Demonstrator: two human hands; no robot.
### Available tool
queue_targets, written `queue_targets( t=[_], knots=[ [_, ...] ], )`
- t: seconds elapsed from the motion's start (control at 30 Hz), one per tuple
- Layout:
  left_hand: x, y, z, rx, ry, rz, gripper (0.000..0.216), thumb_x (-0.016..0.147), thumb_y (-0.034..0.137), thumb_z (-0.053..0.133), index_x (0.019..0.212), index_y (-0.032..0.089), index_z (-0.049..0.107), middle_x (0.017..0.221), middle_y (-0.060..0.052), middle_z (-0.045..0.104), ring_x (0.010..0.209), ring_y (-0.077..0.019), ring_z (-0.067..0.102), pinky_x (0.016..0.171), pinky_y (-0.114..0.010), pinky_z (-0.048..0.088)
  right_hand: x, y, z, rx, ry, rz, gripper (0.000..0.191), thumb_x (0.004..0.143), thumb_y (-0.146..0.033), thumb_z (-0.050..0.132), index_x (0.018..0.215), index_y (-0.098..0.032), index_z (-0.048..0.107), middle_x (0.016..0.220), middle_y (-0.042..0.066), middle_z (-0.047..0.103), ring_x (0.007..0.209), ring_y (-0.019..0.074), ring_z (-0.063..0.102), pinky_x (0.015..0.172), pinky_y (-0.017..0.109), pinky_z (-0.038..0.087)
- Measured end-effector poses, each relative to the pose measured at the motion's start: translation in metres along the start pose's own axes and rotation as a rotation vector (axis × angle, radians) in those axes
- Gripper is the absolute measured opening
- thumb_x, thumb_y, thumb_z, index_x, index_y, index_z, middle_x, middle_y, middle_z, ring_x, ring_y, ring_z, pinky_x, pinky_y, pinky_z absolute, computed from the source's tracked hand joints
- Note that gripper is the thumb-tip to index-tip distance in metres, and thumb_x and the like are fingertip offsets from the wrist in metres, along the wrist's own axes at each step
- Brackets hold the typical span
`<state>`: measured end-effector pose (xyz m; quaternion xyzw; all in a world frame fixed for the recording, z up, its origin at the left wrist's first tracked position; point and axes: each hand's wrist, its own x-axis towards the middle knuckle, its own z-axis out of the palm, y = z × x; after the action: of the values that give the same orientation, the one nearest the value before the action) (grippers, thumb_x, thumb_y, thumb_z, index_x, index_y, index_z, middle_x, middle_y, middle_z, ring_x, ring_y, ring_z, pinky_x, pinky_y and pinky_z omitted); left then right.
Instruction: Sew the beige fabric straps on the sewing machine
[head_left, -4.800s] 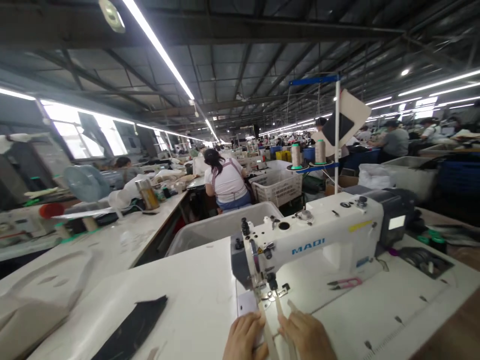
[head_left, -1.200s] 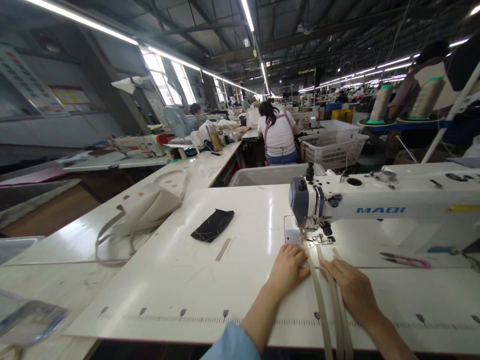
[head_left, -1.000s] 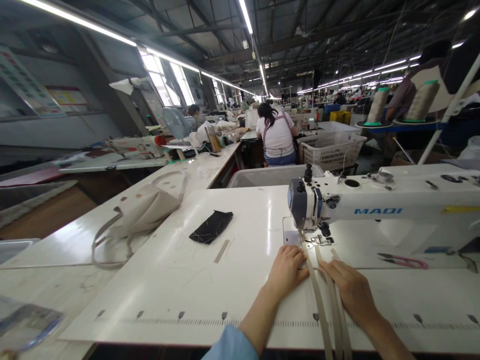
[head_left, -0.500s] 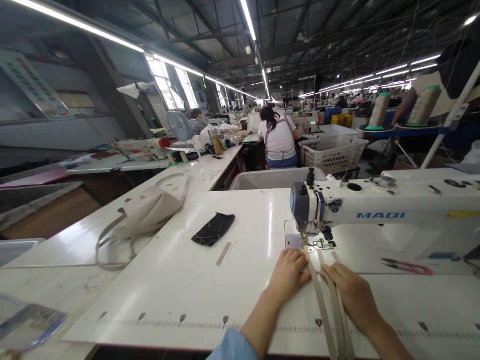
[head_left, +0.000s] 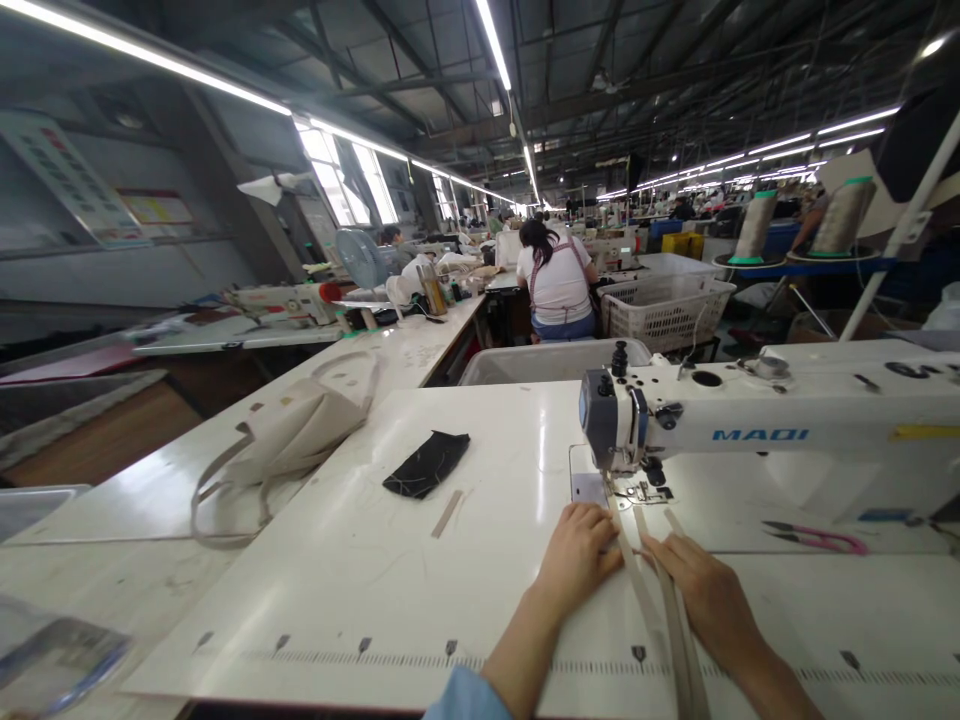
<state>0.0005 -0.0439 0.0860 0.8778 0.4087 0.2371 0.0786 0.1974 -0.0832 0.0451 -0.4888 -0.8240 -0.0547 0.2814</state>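
Note:
At the sewing machine (head_left: 705,425), my left hand (head_left: 579,552) rests with bent fingers at the edge of a long beige fabric strip (head_left: 637,580), just in front of the presser foot. The strip's upper end runs in under the needle area; its lower part is blurred. On the other side, my right hand (head_left: 701,590) has its fingers closed on more beige strips (head_left: 673,620), which hang down past the table's front edge. My right fingertips hide part of them. Pink-handled thread snips (head_left: 817,537) lie to the right of my right hand.
A black fabric piece (head_left: 427,464) and a short beige strip (head_left: 447,514) lie left on the white table (head_left: 360,580). A beige bag-like piece with straps (head_left: 292,435) is further left. Beyond are plastic bins (head_left: 555,360), a seated co-worker (head_left: 559,278) and thread cones (head_left: 754,228).
The lower part of the left strip has swung right, towards the other strips, and is blurred. Both hands stay at nearly the same spot.

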Motion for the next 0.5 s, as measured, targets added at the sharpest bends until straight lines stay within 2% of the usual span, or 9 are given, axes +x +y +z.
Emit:
queue_targets(
  t=[0.2, 0.5],
  knots=[
    [0.0012, 0.001, -0.0006, 0.003, -0.009, 0.005, 0.009, 0.08, 0.023, 0.058, 0.088, 0.019, 0.06, 0.099, -0.005, 0.064, 0.097, -0.0201, 0.056, 0.086, -0.035, 0.042, 0.0006, -0.0002, -0.0019, 0.011, 0.069, -0.016, 0.028, 0.096, -0.029, 0.037, 0.106, -0.018, 0.061, 0.077, 0.003, 0.058, 0.074, 0.0157, 0.06, 0.064, 0.025, 0.045],
    [0.0013, 0.0019, -0.0014, -0.008, -0.011, 0.004, 0.009, 0.078, 0.02, 0.059, 0.087, 0.019, 0.06, 0.098, -0.004, 0.064, 0.097, -0.0199, 0.055, 0.087, -0.035, 0.042, 0.0016, -0.002, -0.0053, 0.005, 0.044, 0.006, 0.027, 0.095, -0.029, 0.038, 0.109, -0.019, 0.059, 0.081, 0.004, 0.059, 0.077, 0.0173, 0.059, 0.064, 0.028, 0.045]
  ],
)
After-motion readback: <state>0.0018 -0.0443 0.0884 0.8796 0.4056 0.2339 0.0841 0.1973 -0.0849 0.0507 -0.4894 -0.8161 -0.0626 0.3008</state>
